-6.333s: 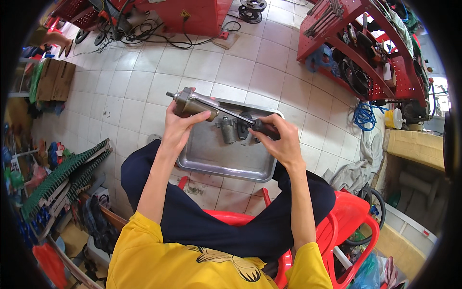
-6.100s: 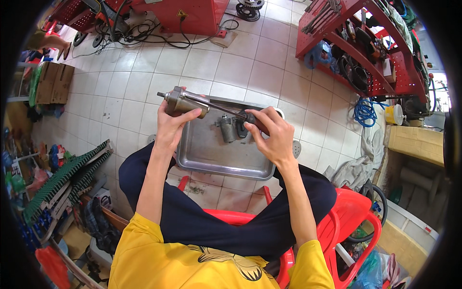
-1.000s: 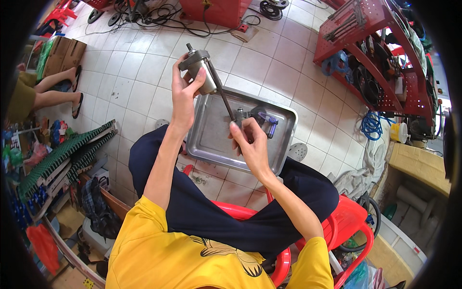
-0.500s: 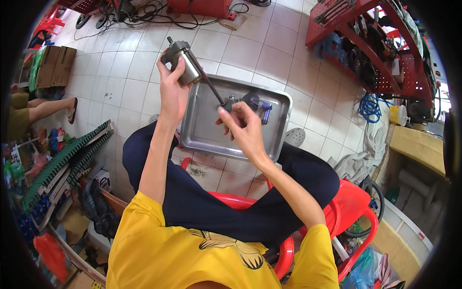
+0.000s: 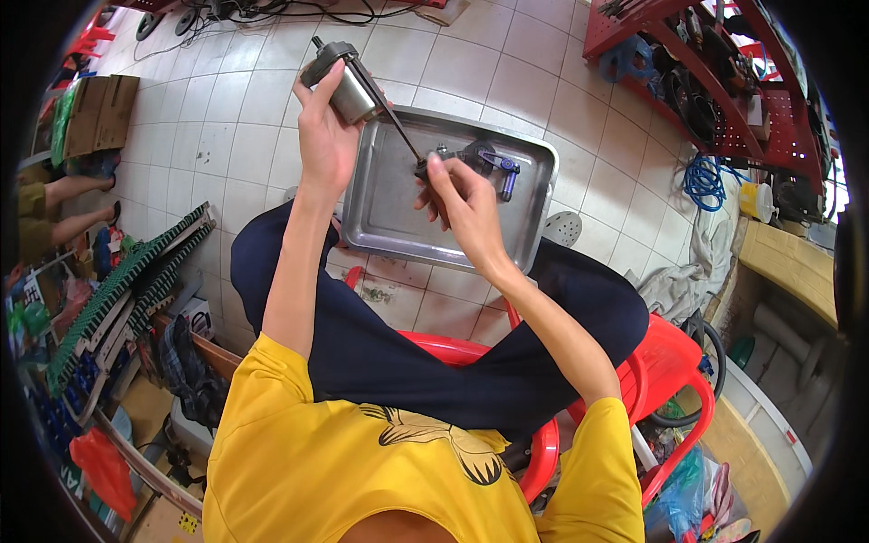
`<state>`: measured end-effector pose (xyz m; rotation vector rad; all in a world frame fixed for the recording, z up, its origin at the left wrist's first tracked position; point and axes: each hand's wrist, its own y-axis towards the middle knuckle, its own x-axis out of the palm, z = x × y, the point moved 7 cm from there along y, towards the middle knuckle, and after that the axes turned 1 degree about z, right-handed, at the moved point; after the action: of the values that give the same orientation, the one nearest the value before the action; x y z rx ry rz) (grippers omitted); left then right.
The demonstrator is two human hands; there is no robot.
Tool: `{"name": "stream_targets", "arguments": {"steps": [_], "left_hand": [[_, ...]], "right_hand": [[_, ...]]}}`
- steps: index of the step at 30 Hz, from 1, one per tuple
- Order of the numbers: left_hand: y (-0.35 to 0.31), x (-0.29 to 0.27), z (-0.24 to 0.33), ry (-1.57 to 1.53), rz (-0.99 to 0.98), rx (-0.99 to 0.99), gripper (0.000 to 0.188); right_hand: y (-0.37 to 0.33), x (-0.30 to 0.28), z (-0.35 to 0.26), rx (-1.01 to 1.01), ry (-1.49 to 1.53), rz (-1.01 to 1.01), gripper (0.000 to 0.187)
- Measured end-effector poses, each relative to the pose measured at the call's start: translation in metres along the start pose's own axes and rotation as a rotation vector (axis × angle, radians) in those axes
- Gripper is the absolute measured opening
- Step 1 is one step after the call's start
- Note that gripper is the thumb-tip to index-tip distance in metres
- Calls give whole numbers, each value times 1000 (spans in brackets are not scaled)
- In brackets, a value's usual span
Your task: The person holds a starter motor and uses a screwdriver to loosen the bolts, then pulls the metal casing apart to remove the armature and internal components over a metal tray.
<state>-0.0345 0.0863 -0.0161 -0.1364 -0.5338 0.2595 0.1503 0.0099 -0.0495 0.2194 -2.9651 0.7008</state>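
Observation:
In my left hand (image 5: 328, 136) is a small electric motor (image 5: 353, 98) with a silver cylindrical body, a dark end cap and a short shaft pointing up and left. A long thin dark piece (image 5: 398, 125) runs straight from the motor's side down to my right hand (image 5: 460, 192). Whether it is a cable or a rod I cannot tell. My right thumb and fingers close on its dark, thicker lower end. Both hands are over a grey metal tray (image 5: 360, 204). Inside it, beyond my right hand, lie a dark round part (image 5: 477, 152) and a purple part (image 5: 509, 184).
A red plastic chair (image 5: 668, 362) is at my right. A red tool rack (image 5: 715, 118) stands far right, with a coiled blue hose (image 5: 701, 179) below. Cardboard boxes (image 5: 98, 113) and another person's legs (image 5: 80, 208) are at left. Cables (image 5: 308, 14) cross the far floor.
The view has shifted, so the far floor shows less. Both hands keep their holds, and the motor and the thin dark piece stay in much the same position. The other person's legs have moved.

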Motion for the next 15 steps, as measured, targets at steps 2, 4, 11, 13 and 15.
{"name": "stream_targets", "arguments": {"steps": [2,4,11,13,15], "left_hand": [[-1,-2,-2,3,-7,-14,33],[-1,1,-2,-7,-13,-20,33],[3,-4,-3,13,10,-5,38],[4,-5,-6,18,17,-16,42],[4,-5,-9,20,10,-28,45]], "right_hand": [[-2,1,5,135,46,-39,40],[-2,1,3,91,49,-23,41],[-5,3,-5,-38,-4,12,41],[-3,2,2,46,36,-15,41],[-4,2,4,71,20,-19,42]]}}
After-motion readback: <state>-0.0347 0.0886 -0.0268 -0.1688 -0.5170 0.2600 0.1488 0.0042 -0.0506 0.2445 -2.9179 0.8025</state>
